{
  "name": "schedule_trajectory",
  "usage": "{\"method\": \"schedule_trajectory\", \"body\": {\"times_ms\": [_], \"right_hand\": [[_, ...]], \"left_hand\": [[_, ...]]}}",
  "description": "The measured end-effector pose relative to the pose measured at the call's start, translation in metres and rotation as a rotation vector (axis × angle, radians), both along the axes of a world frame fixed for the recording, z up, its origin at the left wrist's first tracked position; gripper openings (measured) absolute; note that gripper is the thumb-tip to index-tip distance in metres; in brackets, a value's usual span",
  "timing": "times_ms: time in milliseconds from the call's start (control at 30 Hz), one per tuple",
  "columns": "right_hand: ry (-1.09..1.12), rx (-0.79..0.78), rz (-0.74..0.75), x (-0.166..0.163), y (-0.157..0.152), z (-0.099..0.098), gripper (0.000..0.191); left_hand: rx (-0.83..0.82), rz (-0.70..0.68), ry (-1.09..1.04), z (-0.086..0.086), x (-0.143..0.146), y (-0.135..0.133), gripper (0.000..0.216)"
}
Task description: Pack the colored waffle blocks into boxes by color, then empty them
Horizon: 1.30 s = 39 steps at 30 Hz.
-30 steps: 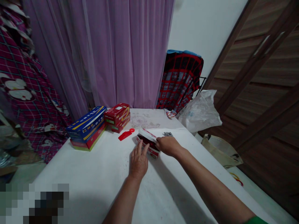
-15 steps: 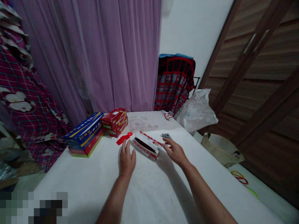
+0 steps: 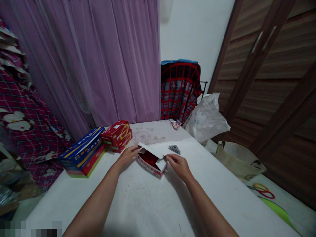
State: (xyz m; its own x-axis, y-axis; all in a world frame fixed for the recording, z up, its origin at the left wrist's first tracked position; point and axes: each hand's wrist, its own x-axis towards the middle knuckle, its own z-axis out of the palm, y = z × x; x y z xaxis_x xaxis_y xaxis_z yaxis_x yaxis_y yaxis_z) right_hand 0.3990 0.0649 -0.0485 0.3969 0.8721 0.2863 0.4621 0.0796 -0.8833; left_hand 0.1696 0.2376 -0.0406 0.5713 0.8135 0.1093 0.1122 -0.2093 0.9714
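A small white and red cardboard box (image 3: 150, 167) lies on the white-covered table, its long side open and its white lid flap (image 3: 151, 150) raised. Something red (image 3: 151, 159) shows inside. My left hand (image 3: 128, 154) pinches the flap's left end with its fingertips. On the other side, my right hand (image 3: 178, 164) grips the box at its right end, by the flap corner, with thumb and fingers together. Just beyond the box is a small heap of grey pieces (image 3: 174, 149), too small to make out.
Two stacked red boxes (image 3: 116, 135) and a blue box (image 3: 82, 144) on a red and green one stand at the table's left. A clear plastic bag (image 3: 206, 117) is past the right back edge. Below it sit a beige bag (image 3: 239, 161) and scissors (image 3: 264, 189).
Both hands have closed in on the box, and its flap is now lifted open. The red piece that lay by my left hand no longer shows on the table. The view has shifted slightly.
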Motion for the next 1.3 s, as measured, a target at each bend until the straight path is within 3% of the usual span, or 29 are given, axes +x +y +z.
{"method": "schedule_trajectory", "body": {"times_ms": [267,467,600,733,933,1067,1200,1300], "right_hand": [[0.102,-0.086,-0.089,0.008,0.016,-0.007,0.036],[0.272,-0.220,-0.274,0.010,0.026,-0.018,0.043],[0.191,-0.199,-0.277,0.010,0.022,-0.027,0.047],[0.148,-0.170,-0.215,0.010,0.015,-0.027,0.042],[0.198,-0.226,0.100,0.009,-0.008,-0.003,0.053],[0.209,-0.396,0.177,0.011,-0.016,0.013,0.056],[0.231,-0.623,0.249,0.011,-0.009,0.028,0.036],[0.239,-0.674,0.252,0.009,-0.003,0.035,0.023]], "left_hand": [[-0.012,0.027,0.052,0.001,0.016,0.006,0.081],[-0.016,-0.037,0.161,0.003,0.029,0.015,0.071],[-0.006,-0.064,0.262,0.006,0.027,0.016,0.067],[0.029,-0.100,0.339,0.014,0.016,0.004,0.068],[0.083,-0.136,0.447,0.028,0.004,-0.009,0.065],[0.065,-0.191,0.536,0.033,0.000,-0.010,0.060],[0.026,-0.233,0.668,0.038,-0.001,-0.011,0.059],[0.027,-0.230,0.758,0.043,0.003,-0.014,0.056]]}}
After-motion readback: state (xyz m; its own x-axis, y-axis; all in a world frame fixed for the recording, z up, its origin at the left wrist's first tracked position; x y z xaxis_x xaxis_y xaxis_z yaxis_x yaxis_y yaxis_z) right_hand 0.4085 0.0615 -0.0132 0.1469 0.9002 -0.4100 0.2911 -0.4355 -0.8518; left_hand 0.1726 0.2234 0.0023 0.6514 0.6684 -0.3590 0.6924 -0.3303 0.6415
